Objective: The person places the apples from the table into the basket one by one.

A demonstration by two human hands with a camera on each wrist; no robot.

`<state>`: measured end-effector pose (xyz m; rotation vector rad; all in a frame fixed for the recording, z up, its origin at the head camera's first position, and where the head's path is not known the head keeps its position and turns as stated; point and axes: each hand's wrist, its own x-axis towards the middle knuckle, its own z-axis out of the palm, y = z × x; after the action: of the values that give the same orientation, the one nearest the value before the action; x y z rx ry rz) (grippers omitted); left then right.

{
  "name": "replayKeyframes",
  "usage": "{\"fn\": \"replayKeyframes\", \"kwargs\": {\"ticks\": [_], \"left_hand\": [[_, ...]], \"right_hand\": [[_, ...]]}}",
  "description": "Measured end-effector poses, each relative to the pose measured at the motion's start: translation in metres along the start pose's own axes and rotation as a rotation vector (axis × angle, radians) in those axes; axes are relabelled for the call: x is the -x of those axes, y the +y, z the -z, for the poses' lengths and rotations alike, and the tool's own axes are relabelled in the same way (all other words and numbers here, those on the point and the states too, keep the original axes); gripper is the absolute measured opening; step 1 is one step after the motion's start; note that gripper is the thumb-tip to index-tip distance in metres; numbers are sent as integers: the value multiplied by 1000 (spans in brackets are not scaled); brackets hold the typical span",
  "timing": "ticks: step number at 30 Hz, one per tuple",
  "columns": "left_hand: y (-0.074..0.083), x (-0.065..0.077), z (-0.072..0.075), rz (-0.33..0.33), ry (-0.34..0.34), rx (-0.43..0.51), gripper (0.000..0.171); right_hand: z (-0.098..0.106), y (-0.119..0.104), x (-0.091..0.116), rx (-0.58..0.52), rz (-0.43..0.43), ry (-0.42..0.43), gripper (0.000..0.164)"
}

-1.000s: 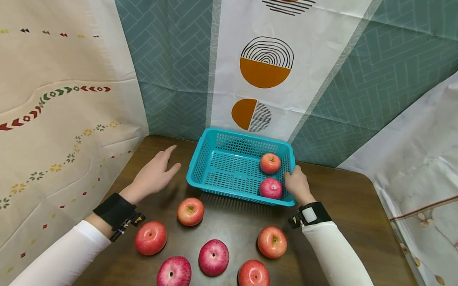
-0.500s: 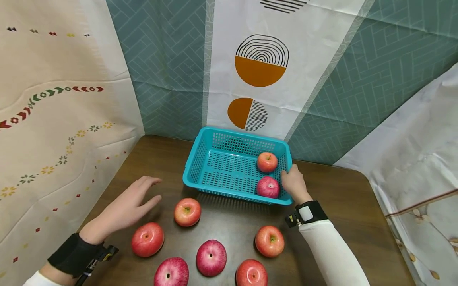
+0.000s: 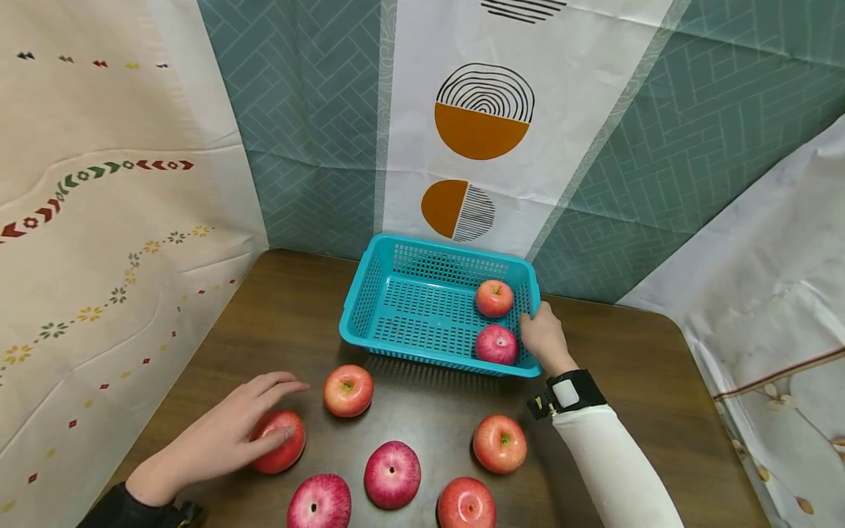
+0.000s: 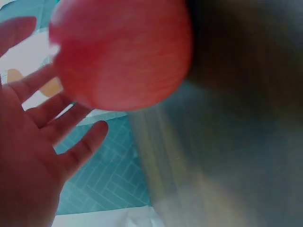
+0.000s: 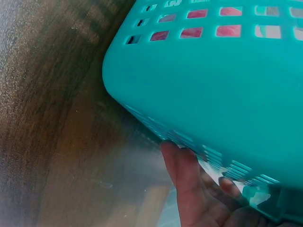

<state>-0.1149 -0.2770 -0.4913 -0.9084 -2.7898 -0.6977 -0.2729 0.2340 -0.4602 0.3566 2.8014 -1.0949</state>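
My left hand [image 3: 227, 429] reaches over a red apple [image 3: 282, 456] at the left of the table, fingers spread and thumb apart. In the left wrist view that apple [image 4: 123, 52] fills the space just beyond the fingertips. At the back, my right hand [image 3: 546, 339] grips the right rim of a turquoise plastic basket [image 3: 422, 353]. The right wrist view shows its fingers [image 5: 187, 170] against the basket's outer wall. Two apples lie inside at the right end: an orange-red one [image 3: 494, 298] and a darker pink one [image 3: 496, 345].
Several other apples lie on the brown wooden table [image 3: 614, 411]: one [image 3: 348, 391] in front of the basket, one [image 3: 499, 444] near the right forearm, and dark pink ones [image 3: 392, 475] toward the front. Patterned cloths [image 3: 317, 132] hang behind and beside the table.
My left hand has drawn back from beside the basket toward the front left and now lies over the red apple. My right hand stays on the basket rim.
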Motion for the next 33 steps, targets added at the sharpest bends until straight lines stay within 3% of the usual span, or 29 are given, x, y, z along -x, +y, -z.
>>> {"fn": "replayKeyframes", "kwargs": {"ticks": [10,25,33], "left_hand": [[7,10,-12,-68,-48,-22,49],[6,13,-22,-168,13,-74,52],[5,14,-26,-136,3,-89,56]], "right_hand": [[0,2,-1,-17,-4,-18,53],[2,4,-1,-21,3,-13,53],[2,3,-1,-20,4,-11,54]]}}
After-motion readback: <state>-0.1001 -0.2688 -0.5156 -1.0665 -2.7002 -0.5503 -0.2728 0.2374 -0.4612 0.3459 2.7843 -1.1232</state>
